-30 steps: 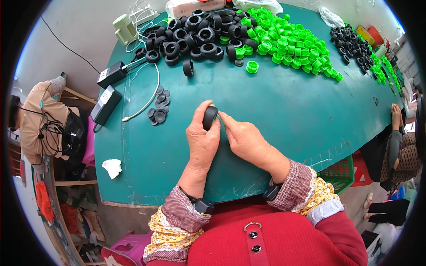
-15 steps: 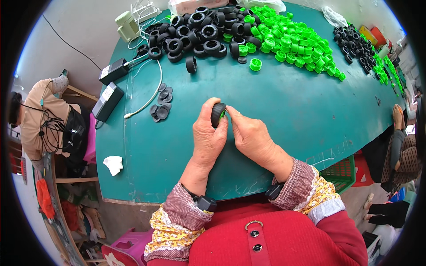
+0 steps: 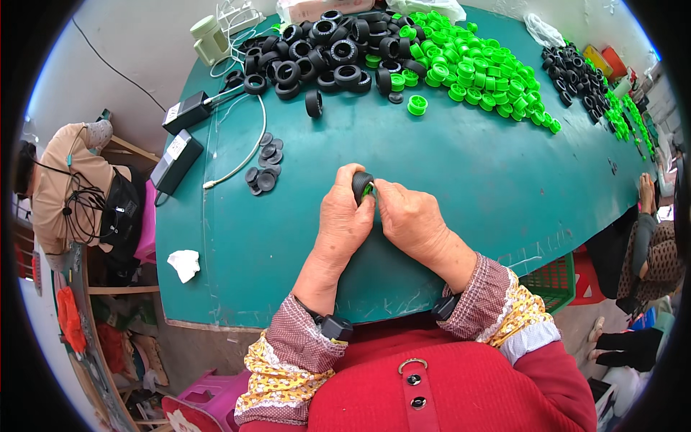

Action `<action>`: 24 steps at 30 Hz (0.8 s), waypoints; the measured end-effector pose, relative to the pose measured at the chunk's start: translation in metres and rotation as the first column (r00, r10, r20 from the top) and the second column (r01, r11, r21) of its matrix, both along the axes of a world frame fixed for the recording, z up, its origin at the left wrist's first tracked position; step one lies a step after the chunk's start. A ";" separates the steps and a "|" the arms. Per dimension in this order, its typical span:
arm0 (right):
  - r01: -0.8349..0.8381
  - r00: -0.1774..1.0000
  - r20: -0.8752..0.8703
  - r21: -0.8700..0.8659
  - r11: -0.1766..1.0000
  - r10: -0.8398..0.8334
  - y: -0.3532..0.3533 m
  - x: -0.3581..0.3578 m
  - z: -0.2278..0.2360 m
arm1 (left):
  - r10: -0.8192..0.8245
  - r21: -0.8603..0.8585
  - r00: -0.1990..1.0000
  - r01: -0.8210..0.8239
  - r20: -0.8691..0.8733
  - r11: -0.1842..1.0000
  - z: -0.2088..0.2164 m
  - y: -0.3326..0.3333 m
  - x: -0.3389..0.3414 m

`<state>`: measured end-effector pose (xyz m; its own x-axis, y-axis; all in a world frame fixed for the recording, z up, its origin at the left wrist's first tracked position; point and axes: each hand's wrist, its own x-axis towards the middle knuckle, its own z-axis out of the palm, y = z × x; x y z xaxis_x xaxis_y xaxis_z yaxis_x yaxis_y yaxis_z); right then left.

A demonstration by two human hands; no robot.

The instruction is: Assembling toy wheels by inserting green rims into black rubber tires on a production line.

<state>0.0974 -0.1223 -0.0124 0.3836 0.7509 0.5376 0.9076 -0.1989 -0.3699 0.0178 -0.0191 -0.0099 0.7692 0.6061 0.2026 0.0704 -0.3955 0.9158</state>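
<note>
Between my hands, over the near middle of the table, is a small black toy tire [image 3: 360, 186] with a bright green wheel hub [image 3: 368, 190] showing inside it. My left hand [image 3: 343, 223] is closed around the tire from the left, thumb at the near side. My right hand [image 3: 412, 219] is closed too, its thumb and curled forefinger pinching the tire's right rim beside the hub. The fingers hide how far the hub sits inside the tire.
A green table [image 3: 461, 187] bears a heap of black tires [image 3: 313, 61] and a pile of green hubs [image 3: 482, 72] at the back. Left are black discs [image 3: 266, 181], power adapters [image 3: 176, 160], a cable and crumpled white paper [image 3: 184, 266]. Other people sit at both sides.
The tire has turned a little in my fingers and moved slightly right. My right fingers have shifted along its rim. Both hands keep hold of it.
</note>
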 end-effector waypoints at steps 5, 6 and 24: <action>-0.021 0.999 0.028 -0.021 1.000 0.022 -0.002 -0.001 0.005 | 0.032 0.064 0.998 -0.028 -0.059 0.998 -0.003 0.001 0.003; -0.017 0.999 0.049 -0.051 0.999 0.019 -0.002 -0.001 0.007 | 0.032 0.064 0.998 -0.028 -0.060 0.998 -0.005 0.003 0.004; 0.524 0.851 0.230 -0.420 0.741 -0.472 -0.076 0.152 0.012 | 0.157 -0.879 0.893 0.360 0.421 0.314 -0.006 0.032 -0.007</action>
